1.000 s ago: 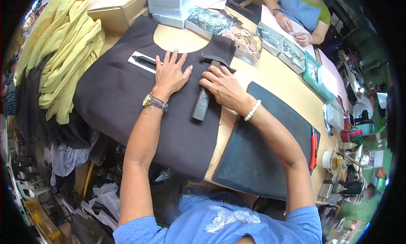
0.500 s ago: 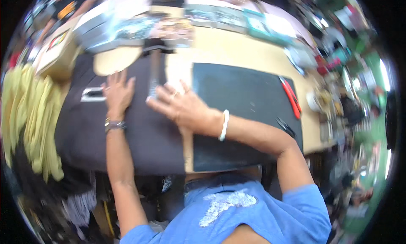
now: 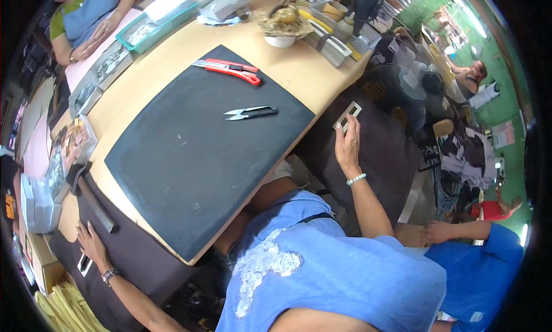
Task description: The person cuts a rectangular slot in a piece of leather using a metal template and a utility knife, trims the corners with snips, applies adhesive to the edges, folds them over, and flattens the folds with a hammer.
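My left hand (image 3: 94,244) lies with fingers spread on a dark brown sheet (image 3: 138,257) at the lower left. Close beside it sits a small pale rectangular frame (image 3: 84,265), and a hammer (image 3: 98,204) rests on the same sheet beyond the fingers. Stretched out to the right, my right hand (image 3: 348,148) has thumb and fingertips closed on the near end of another pale rectangular frame (image 3: 354,109), over a second dark brown sheet (image 3: 376,139). Whether that frame is lifted or touching the sheet I cannot tell.
A black cutting mat (image 3: 195,142) bears a red utility knife (image 3: 230,69) and thread snips (image 3: 251,112). Along the table's far side stand a teal tray (image 3: 135,41), metal parts boxes and a white bowl (image 3: 280,40). A co-worker's arm (image 3: 460,229) reaches in at right; another person sits far left.
My view has turned to the right. My right hand has left the hammer's side and crossed to the pale frame on the right-hand sheet. My left hand stays flat on its sheet.
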